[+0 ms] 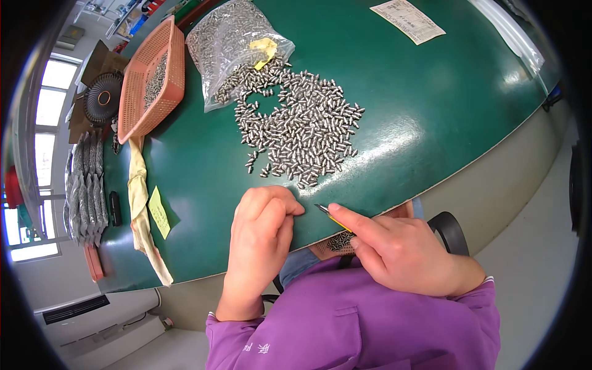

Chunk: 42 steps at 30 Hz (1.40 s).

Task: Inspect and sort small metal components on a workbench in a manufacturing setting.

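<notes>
Down near the front edge of the green table [431, 105], two hands sit close together but do not touch. The left hand [262, 237] is curled into a loose fist, with its fingertips tucked in and pressed to the table. It may be pinching something tiny, but that part is hidden, so I cannot tell. The right hand [394, 246] is squeezed around a thin yellow tool [330, 216] with a dark, pointy tip. The pointer finger lies along the top of the tool. The tip points at the left hand's fingers and sits just beside them.

Just past both hands lies a big pile of small silver metal pieces [302, 126], spread flat on the table. Behind the pile is a clear plastic bag [231, 40] full of the same pieces, with its mouth open toward the pile and a yellow scrap on it. To the left of the bag stands an orange plastic basket [169, 52] with a few pieces inside. A pale cloth strip [140, 203] hangs down along the left side, and a yellow sticky note [158, 211] lies beside it. A white paper slip [407, 20] lies far off at the top. Both arms wear purple sleeves [370, 320].
</notes>
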{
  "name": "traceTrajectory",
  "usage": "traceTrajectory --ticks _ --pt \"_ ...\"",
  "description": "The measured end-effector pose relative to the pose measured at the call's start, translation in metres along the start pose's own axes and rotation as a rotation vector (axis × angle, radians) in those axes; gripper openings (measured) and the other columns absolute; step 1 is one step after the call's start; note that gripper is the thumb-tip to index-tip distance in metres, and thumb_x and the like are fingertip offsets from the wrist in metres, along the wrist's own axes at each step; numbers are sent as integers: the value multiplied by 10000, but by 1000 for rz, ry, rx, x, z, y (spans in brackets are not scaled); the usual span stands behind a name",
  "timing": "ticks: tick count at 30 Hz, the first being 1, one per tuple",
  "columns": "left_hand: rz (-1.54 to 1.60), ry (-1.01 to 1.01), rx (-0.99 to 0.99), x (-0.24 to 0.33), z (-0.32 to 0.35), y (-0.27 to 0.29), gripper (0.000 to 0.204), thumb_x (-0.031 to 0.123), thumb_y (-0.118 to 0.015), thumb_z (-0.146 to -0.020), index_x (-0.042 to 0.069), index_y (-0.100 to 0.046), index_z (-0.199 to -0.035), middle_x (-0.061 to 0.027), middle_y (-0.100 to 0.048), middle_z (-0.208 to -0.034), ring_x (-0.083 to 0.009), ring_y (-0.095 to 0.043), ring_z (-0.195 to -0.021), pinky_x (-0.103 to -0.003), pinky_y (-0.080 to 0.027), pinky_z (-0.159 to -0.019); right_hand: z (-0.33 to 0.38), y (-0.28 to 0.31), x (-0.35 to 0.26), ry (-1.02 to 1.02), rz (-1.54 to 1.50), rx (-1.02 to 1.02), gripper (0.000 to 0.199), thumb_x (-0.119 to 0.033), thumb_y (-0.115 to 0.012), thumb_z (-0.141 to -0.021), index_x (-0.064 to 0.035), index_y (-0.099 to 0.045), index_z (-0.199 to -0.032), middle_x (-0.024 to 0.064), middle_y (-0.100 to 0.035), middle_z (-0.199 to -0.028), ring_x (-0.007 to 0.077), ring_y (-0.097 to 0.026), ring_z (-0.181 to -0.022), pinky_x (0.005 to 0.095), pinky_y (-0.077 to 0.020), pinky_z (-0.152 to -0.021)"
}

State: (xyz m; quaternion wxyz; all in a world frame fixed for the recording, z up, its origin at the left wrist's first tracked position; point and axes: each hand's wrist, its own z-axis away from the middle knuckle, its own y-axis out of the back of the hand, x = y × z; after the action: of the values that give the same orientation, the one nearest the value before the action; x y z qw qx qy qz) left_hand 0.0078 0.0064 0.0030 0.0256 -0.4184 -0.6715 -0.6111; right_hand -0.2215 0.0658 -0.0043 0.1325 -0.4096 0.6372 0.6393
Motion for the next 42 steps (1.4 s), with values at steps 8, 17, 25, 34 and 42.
traceTrajectory --ticks 8,17,25,34,42 --pt "48 92 103 3 3 -8 167 -85 -696 -805 25 -639 -915 -109 -639 -970 -289 -615 -905 -374 -507 -787 1 -2 0 16 -24 33 593 -41 -673 -859 -103 -574 -1441 60 -646 -745 231 -638 -618 379 -540 -567" --pt "42 185 80 4 9 -11 193 -18 -780 -764 47 -657 -898 -103 -619 -948 -302 -611 -904 -398 -502 -775 0 -10 -2 -6 2 -24 610 -35 -674 -853 -100 -565 -1449 51 -672 -812 221 -656 -682 357 -536 -637" --pt "71 217 99 4 10 -13 184 -17 -793 -750 43 -662 -864 -105 -631 -924 -300 -616 -876 -395 -504 -757 0 -18 -2 108 136 35 613 -135 -680 -851 -63 -565 -1449 38 -547 -667 180 -591 -520 325 -470 -476" --pt "66 212 106 5 9 -13 184 -14 -799 -742 47 -665 -852 -99 -635 -905 -293 -616 -853 -390 -505 -726 0 -15 -9 51 140 -17 606 -26 -710 -776 -36 -615 -1375 40 -652 -879 187 -642 -782 401 -440 -912" --pt "53 155 94 6 5 -10 172 -71 -768 -731 12 -657 -834 -102 -609 -855 -259 -592 -801 -348 -486 -710 -6 -10 -10 155 192 -12 654 -81 -681 -788 -9 -574 -1429 37 -495 -659 164 -559 -536 304 -457 -483"
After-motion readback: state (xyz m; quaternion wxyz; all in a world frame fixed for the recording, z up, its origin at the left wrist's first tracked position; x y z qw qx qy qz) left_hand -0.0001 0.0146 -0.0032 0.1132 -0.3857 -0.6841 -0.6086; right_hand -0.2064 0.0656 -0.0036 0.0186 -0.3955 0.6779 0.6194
